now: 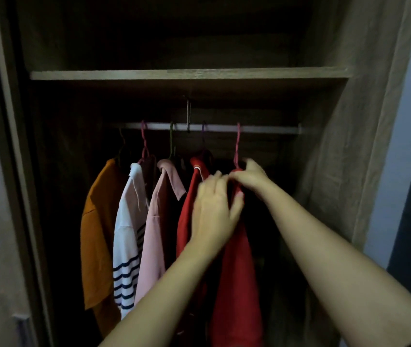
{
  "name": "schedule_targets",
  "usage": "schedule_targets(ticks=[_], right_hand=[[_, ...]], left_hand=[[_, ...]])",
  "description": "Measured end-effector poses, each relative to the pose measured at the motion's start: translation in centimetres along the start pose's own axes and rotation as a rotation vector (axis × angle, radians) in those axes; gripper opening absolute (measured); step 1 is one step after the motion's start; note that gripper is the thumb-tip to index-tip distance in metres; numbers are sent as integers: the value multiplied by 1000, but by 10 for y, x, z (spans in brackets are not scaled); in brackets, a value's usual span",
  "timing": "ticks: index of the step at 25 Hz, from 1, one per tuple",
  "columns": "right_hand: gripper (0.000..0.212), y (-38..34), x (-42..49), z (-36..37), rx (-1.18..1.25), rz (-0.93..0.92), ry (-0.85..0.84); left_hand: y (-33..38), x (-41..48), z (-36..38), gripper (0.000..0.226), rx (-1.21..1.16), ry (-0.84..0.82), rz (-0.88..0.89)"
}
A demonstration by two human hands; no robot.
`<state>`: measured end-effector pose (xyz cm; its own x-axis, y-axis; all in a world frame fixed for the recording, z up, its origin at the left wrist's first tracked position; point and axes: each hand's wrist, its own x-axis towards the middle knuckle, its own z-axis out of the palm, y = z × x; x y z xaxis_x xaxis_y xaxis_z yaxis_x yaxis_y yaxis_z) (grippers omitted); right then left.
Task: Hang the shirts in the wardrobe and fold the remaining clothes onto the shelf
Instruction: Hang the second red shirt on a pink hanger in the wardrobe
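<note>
Inside the dim wardrobe a metal rail (pixel 262 128) carries several hung shirts: an orange one (pixel 96 221), a white one with dark stripes (pixel 126 236), a pink one (pixel 154 221) and a red one with a white-edged collar (pixel 187 216). Furthest right, a plain red shirt (pixel 237 284) hangs on a pink hanger (pixel 237 144) hooked over the rail. My left hand (pixel 214 209) grips this shirt's left shoulder, thumb round the fabric. My right hand (pixel 252 177) pinches its collar just below the hanger's neck.
A wooden shelf (pixel 189 74) spans the wardrobe above the rail. The wardrobe's right wall (pixel 344 146) stands close to the red shirt, with a dark gap between them. A sliding door frame (pixel 11 171) runs down the left.
</note>
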<state>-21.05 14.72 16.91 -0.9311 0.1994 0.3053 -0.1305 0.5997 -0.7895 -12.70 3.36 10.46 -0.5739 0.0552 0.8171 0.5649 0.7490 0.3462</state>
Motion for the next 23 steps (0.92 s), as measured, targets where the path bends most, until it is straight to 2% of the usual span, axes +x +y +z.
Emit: schedule_targets(ticks=[1,2,3,5,7,10,14,17,20,22,23], right_hand=[[63,0,-5,-1,-98,-8,3],[63,1,-9,-1,-170,-22,7],[60,2,-14,0,-207,-33,8],[54,5,-21,5,-214,-60,38],[51,8,-25,9,-206,-67,72],[51,11,-24,9,-157,-43,120],[42,16,-20,1,-162,-43,142],[44,12,-21,-4,-183,-40,88],[63,5,-28,-5,-273,-38,23],[73,-5,-38,-3,-344,-172,84],[71,-10,-43,-2,-348,-276,137]], left_hand=[[-9,8,-4,51,82,113,5],[-19,17,-9,49,140,153,-48],[-26,26,-16,51,162,93,-156],[-35,38,-23,56,111,-134,-418],[-34,43,-21,47,110,-301,-539],[-30,43,-5,26,166,-300,-461],[-24,41,8,24,135,-297,-382],[-29,41,5,23,116,-294,-399],[-29,39,-1,41,87,-298,-408],[-28,39,-14,58,55,-260,-418],[-27,40,-21,58,40,-210,-410]])
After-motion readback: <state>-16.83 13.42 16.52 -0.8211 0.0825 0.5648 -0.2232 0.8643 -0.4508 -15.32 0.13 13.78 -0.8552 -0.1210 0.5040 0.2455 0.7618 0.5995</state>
